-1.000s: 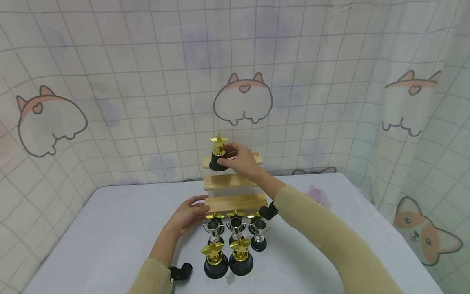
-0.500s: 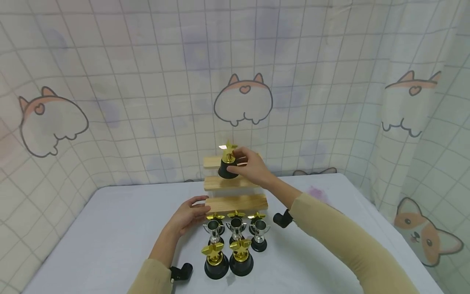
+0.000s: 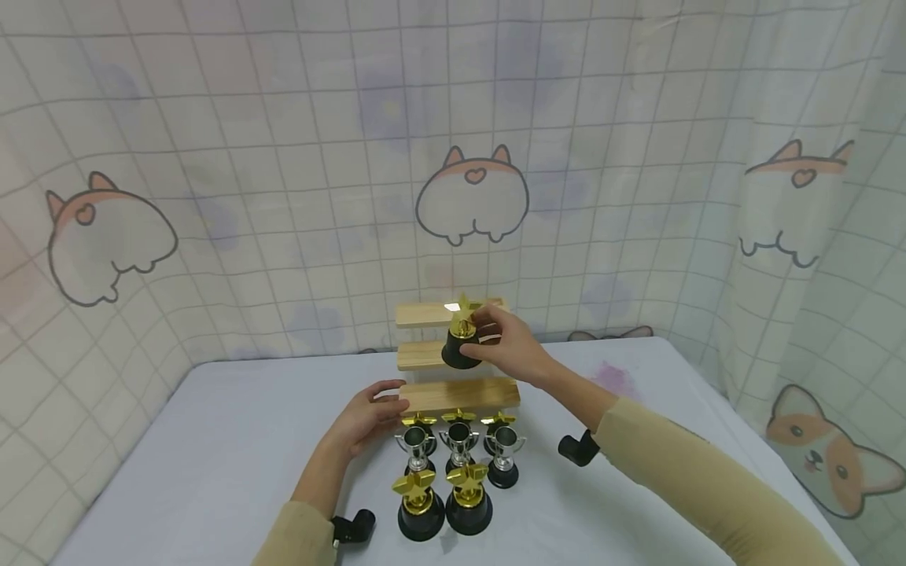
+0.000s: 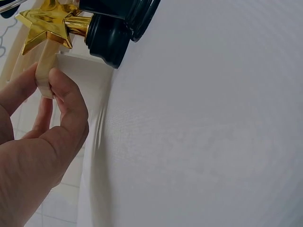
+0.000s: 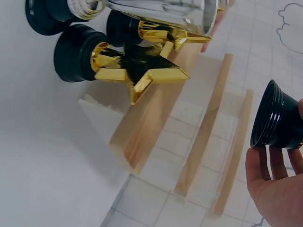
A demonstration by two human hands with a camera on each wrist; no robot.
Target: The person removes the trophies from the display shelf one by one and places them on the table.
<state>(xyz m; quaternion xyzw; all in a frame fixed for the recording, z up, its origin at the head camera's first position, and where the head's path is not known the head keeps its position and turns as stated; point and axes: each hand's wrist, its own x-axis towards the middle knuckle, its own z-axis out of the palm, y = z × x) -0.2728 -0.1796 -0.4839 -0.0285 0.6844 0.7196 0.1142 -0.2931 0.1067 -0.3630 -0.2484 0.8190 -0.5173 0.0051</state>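
Observation:
A gold star trophy with a black base (image 3: 459, 351) is held up in my right hand (image 3: 511, 343), in front of the middle shelf board. In the right wrist view my fingers (image 5: 259, 163) curl against its black base (image 5: 277, 118), and its star is out of frame. My left hand (image 3: 370, 418) pinches the left end of the lowest wooden board of the tiered shelf (image 3: 460, 393). The left wrist view has thumb and fingers on both faces of that wooden board (image 4: 45, 71).
Two gold star trophies (image 3: 469, 503) stand in front on the white table (image 3: 233, 464). Behind them are silver cup trophies (image 3: 503, 452), then more gold star trophies (image 3: 499, 420) close before the shelf. A grid-patterned cloth (image 3: 297, 196) hangs behind the table.
My right hand has moved right and down with the star trophy, from beside the top board to in front of the middle one. My left hand keeps its place on the lowest board.

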